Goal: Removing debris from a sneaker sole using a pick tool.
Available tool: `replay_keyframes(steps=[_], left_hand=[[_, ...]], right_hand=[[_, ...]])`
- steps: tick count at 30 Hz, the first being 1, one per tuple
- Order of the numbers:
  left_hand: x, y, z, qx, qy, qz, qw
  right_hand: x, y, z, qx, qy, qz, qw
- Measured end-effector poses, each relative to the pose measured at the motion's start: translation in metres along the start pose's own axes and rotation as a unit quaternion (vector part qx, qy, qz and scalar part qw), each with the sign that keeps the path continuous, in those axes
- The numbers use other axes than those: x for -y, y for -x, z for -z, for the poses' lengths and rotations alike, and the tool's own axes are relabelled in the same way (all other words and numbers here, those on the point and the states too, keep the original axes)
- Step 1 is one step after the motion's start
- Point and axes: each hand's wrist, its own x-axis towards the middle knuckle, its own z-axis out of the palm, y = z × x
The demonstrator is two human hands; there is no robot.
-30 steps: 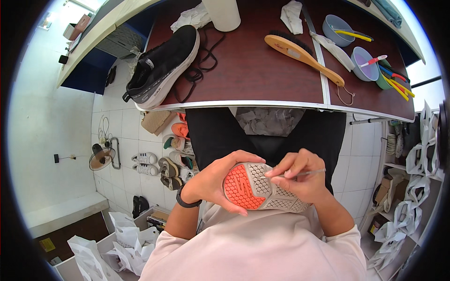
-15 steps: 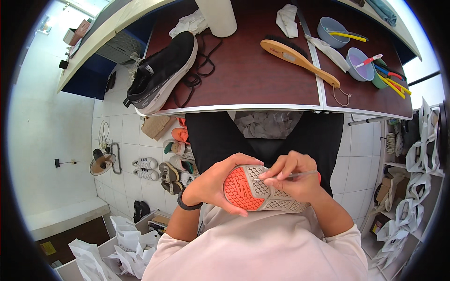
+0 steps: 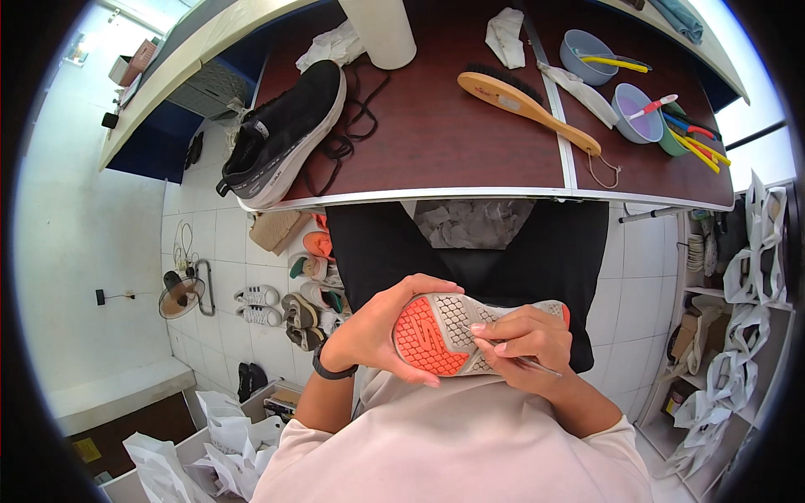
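A sneaker (image 3: 432,338) rests over my lap, its orange and grey patterned sole facing up. My left hand (image 3: 375,333) is wrapped round one end of it, the thumb along the near edge and the fingers on the far edge. Over the middle of the sole, my right hand (image 3: 527,342) pinches a thin metallic tool (image 3: 537,366); its tip is too small to make out against the grey tread. The matching kind cannot be told, but a black laced sneaker (image 3: 289,134) lies on the table ahead to the left.
On the dark red table (image 3: 419,142) lie a wooden brush (image 3: 528,109), white cloths (image 3: 505,38), a white cylinder (image 3: 379,33) and bowls (image 3: 639,113) with brushes. Several shoes (image 3: 302,314) stand on the floor at left. White bags (image 3: 746,327) hang from shelves at right.
My right hand has turned, and the tool's back end now slants down toward me instead of pointing right. More of the sneaker's far right end shows. My left hand keeps its grip.
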Motion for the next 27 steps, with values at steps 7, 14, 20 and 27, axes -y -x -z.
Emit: replay_keyframes(steps=[7,14,20,27], left_hand=[[-0.001,0.000,-0.003,-0.009,-0.008,-0.003,1.000],[0.001,0.002,-0.003,0.003,-0.002,0.000,1.000],[0.001,0.000,-0.001,0.009,-0.011,0.005,1.000],[0.000,-0.001,-0.002,0.000,-0.007,0.030,1.000]], right_hand=[[0.002,0.000,-0.005,0.014,0.039,0.038,0.998],[-0.014,0.002,-0.005,-0.007,-0.151,-0.077,0.985],[-0.013,0.000,-0.005,0.008,-0.143,-0.083,0.986],[-0.003,-0.011,-0.005,-0.002,-0.213,-0.250,0.945]])
